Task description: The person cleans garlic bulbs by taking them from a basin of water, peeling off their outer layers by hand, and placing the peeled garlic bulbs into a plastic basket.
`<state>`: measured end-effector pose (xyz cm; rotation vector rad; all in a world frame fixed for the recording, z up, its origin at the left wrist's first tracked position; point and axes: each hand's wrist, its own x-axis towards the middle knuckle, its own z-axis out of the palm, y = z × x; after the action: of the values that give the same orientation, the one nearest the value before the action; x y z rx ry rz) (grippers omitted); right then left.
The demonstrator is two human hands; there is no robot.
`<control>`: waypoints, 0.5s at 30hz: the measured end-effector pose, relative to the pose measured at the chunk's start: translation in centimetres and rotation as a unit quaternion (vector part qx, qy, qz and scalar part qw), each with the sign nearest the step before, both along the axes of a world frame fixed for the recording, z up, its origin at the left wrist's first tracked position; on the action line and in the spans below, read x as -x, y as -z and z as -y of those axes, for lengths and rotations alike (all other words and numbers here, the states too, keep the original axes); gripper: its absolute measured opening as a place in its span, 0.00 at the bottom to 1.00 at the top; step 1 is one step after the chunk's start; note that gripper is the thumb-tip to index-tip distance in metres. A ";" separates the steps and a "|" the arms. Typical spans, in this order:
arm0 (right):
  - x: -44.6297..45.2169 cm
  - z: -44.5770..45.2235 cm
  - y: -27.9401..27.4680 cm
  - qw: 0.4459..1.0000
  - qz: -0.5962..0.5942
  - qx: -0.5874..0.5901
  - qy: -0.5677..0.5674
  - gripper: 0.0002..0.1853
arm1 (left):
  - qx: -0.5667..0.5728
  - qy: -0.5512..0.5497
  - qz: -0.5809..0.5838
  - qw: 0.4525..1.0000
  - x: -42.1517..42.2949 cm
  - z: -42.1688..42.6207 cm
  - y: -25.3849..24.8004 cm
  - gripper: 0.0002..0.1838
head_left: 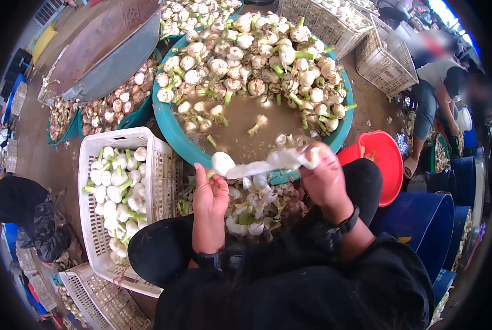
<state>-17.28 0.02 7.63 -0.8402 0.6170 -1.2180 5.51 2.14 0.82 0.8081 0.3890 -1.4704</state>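
Between both hands, over the near rim of a green tub, a strip of pale skin stretches from a white garlic bulb. My left hand pinches the bulb's green stem, thumb up. My right hand is closed on the far end of the strip and slightly blurred. Muddy water and many unpeeled bulbs fill the tub. Below the hands lies a heap of peeled skins. Left of my left hand, a white crate holds clean peeled bulbs.
A red basin and a blue barrel stand at the right. A metal barrow is at the upper left. More crates stand at the upper right. One person is at the left, another at the right.
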 end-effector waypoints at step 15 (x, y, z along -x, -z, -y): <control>-4.5 0.3 3.2 0.750 -0.624 0.141 -0.165 0.11 | 0.075 -0.108 0.016 0.991 -4.7 -1.4 2.1 0.22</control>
<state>-12.81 -0.28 4.46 -1.9537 1.2789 -0.2504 10.25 3.53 -1.31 0.6468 0.3271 -1.2674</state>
